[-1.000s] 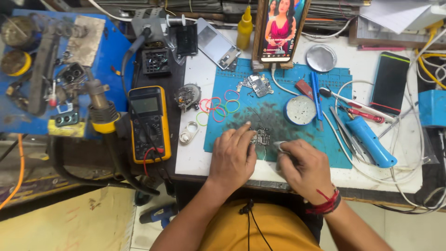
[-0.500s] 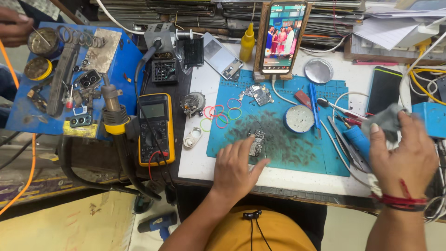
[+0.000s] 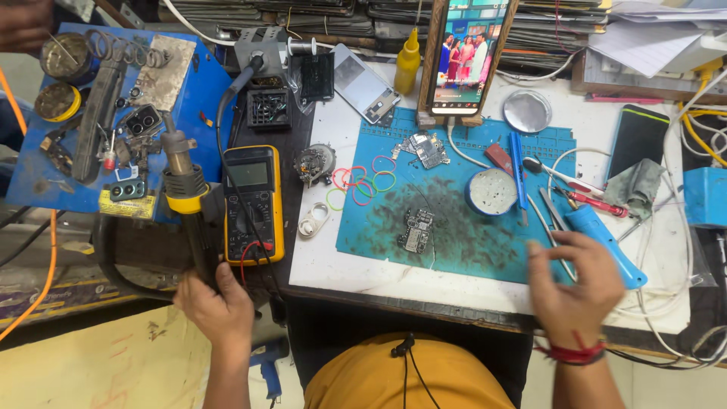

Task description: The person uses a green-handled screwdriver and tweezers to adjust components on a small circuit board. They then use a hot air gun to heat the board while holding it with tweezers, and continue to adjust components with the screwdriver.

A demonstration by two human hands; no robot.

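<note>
While the left hand (image 3: 216, 307) clenches the black handle of the yellow-collared hot-air gun (image 3: 185, 201) at lower left, the right hand (image 3: 575, 284), open and empty, hovers beside the metal tweezers (image 3: 551, 220); heating the small grey circuit board (image 3: 416, 229) at mid-frame likely needs them.

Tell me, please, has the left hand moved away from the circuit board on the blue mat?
Yes. The left hand left the circuit board and went left, past the multimeter, onto the hot-air gun's handle.

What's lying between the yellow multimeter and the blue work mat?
In the head view, between the yellow multimeter and blue work mat: coloured rubber bands, a small white case, a round metal part.
</note>
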